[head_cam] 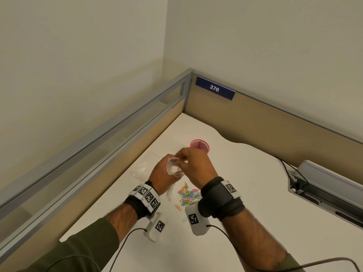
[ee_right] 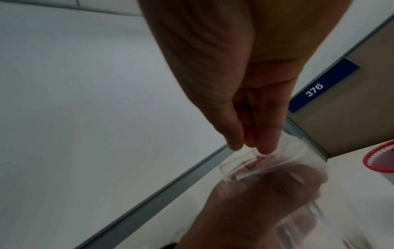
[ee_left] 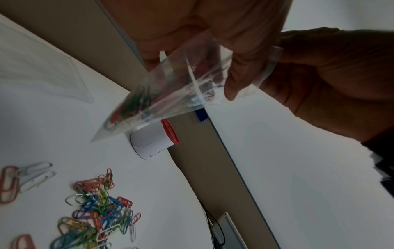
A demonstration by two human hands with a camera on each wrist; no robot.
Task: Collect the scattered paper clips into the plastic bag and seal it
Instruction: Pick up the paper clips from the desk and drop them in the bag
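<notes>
I hold a clear plastic bag (head_cam: 173, 168) up over the white table (head_cam: 245, 193) with both hands. My left hand (head_cam: 167, 163) grips the bag below its mouth, fingers curled round it (ee_left: 232, 75). My right hand (head_cam: 181, 156) has its fingertips bunched at the bag's open mouth (ee_right: 255, 161) and pinches the rim. Several coloured paper clips (ee_left: 132, 104) lie in the bag's lower corner. A loose heap of coloured paper clips (head_cam: 188, 194) lies on the table beneath my hands, with a few strays (head_cam: 177, 207) beside it.
A red mesh-topped cup (head_cam: 200, 145) stands just behind my hands. Another clear bag (head_cam: 141, 167) lies flat on the table to the left. Partition walls close the desk's back and left. A cable tray with wires (head_cam: 324, 185) sits at the right.
</notes>
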